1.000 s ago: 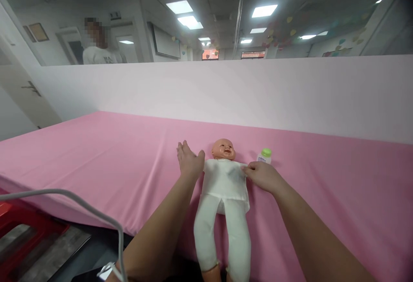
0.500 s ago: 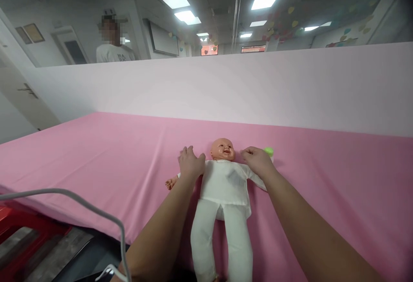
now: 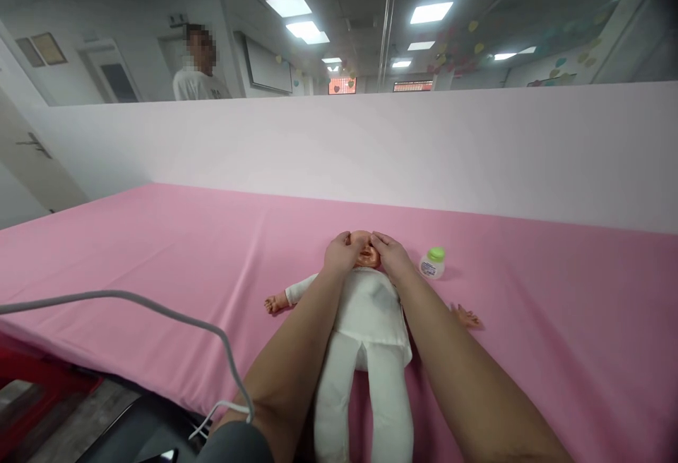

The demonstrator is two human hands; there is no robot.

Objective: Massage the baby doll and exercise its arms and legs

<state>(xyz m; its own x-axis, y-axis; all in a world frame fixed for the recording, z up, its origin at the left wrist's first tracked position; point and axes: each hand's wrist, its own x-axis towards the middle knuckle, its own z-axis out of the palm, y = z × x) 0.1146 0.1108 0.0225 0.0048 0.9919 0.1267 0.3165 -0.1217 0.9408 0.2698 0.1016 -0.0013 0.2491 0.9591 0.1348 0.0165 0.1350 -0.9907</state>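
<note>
**White-clad doll (image 3: 371, 311) laid out, head (image 3: 366, 258) framed by left hand (image 3: 339, 253) and right hand (image 3: 392, 257)**

And the doll is stretched on its back on the pink sheet (image 3: 185, 251), fully dressed, arms spread: that much is done. Now its face is partly covered from both sides; whether it is gripped or merely touched cannot be told. The handling seems to be under way, its remainder unclear. The green-capped bottle (image 3: 432, 265), near the right hand, is touched by neither.

We saw what looked like a classroom or training room: ceiling panel lights (image 3: 431, 13) along the top, a pale wall board (image 3: 265, 62) upper left of centre, wall frames (image 3: 49, 48) far upper left, and a doll (image 3: 368, 311) on a pink-covered table (image 3: 195, 237) below.
</note>
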